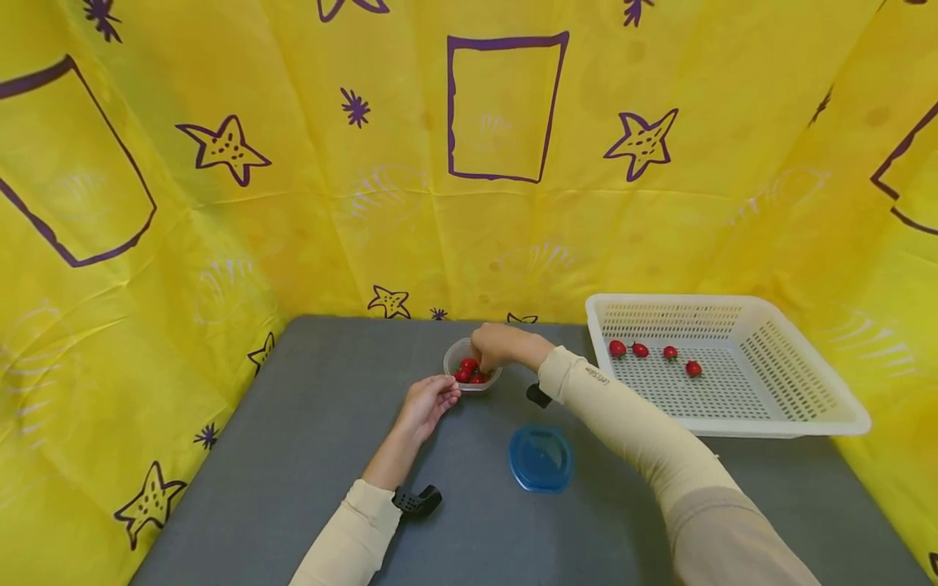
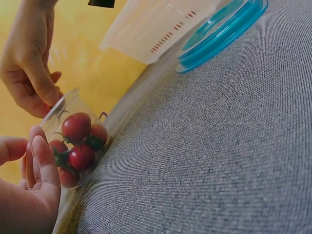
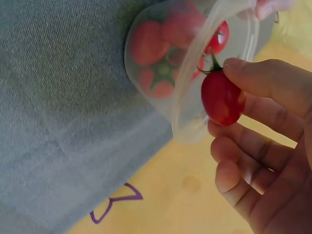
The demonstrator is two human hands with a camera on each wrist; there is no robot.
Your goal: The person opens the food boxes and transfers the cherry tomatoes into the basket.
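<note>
A clear round plastic container [image 1: 456,356] stands on the table with several red cherry tomatoes [image 2: 77,127] inside. My right hand [image 1: 501,345] is over its rim. Between thumb and fingers that hand pinches a cherry tomato [image 3: 223,97] with a green stem, at the container's mouth in the right wrist view. My left hand [image 1: 428,404] grips the near left rim of the container with its fingertips; in the left wrist view its fingers [image 2: 44,161] lie against the wall. A blue lid [image 1: 541,459] lies on the table, nearer to me than the container.
At the right stands a white perforated basket [image 1: 733,427] with several cherry tomatoes [image 1: 618,349] toward its left side. The grey table [image 1: 352,350] has yellow patterned cloth [image 1: 410,236] around its back and sides. My right forearm passes in front of the basket's near left corner.
</note>
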